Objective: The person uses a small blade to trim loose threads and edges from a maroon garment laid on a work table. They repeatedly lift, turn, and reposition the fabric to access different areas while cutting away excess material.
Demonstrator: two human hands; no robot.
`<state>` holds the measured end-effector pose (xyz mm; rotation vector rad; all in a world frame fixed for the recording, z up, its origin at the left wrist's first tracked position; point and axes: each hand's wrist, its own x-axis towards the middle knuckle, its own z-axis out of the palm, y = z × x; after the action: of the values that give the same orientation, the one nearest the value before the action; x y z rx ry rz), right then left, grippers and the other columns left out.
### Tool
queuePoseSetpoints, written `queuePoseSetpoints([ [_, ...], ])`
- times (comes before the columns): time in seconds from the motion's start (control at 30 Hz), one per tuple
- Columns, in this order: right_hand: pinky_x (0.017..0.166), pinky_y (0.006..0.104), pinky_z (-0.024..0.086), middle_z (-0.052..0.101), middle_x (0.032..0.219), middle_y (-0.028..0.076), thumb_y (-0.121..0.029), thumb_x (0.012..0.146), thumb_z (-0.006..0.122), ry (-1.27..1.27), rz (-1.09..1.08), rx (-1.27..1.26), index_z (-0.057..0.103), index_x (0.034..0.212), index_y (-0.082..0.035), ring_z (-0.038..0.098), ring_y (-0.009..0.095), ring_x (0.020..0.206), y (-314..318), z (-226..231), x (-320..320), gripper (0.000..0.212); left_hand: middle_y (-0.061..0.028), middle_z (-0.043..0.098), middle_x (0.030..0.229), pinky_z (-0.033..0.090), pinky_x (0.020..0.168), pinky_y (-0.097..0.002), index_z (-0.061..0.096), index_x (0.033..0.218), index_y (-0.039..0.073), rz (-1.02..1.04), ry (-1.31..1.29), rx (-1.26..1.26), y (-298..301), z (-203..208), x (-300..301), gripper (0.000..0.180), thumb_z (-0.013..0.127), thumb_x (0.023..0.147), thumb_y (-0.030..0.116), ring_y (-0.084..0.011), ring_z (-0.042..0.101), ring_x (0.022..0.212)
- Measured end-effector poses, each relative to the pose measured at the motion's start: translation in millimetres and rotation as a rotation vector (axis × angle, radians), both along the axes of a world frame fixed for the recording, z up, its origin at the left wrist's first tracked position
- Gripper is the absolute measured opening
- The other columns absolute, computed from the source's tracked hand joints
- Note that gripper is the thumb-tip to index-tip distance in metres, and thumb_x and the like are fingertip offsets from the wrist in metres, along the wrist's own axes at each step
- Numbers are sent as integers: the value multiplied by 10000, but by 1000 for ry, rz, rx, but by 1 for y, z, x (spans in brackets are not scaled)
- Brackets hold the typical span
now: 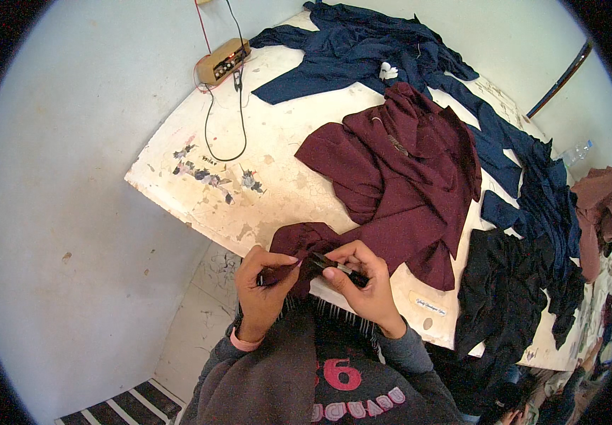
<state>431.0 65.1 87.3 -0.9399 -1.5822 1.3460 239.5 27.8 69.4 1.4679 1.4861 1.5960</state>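
Note:
A maroon garment (pixel 419 184) lies spread on the pale worktable, and one end of it reaches the near edge. There my left hand (pixel 263 287) pinches a fold of its cloth between thumb and fingers. My right hand (pixel 362 283) is closed around small black thread snips (pixel 348 272), whose blades point left at the cloth by my left fingertips. Whether the blades touch a thread is too small to tell.
Navy garments (pixel 362 49) cover the table's far side and run down its right. Black clothing (pixel 500 290) and brownish-pink cloth (pixel 599 205) lie to the right. A box with cables (pixel 223 62) sits at the far left corner, and a plastic bottle (pixel 578 151) at the far right. Other people are at lower right.

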Motion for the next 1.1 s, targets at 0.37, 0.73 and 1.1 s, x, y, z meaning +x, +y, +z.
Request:
queuePoseSetpoints([
  [0.37, 792, 244, 506, 706, 923, 50, -41, 952, 711, -8, -67, 73, 637, 1088, 21, 655, 95, 868, -2, -3, -3, 167, -61, 631, 821, 449, 661, -307, 732, 952, 74, 28, 154, 155, -3, 3, 4, 300, 831, 707, -69, -205, 611, 740],
  [0.73, 720, 244, 520, 725, 914, 71, -58, 940, 737, 90, -68, 8, 646, 1055, 11, 667, 88, 833, -4, -9, -9, 162, -74, 633, 847, 474, 697, -292, 648, 931, 42, 31, -342, -82, -4, -6, 17, 279, 832, 750, -66, -198, 619, 765],
  [1.1, 760, 256, 512, 678, 1001, 26, -49, 912, 762, 138, -128, -278, 604, 1109, -24, 635, 98, 903, -19, -55, 1, 253, 27, 693, 1040, 485, 789, -365, 731, 985, 206, -354, 672, 295, -16, -42, 5, 309, 860, 715, 282, -198, 674, 892],
])
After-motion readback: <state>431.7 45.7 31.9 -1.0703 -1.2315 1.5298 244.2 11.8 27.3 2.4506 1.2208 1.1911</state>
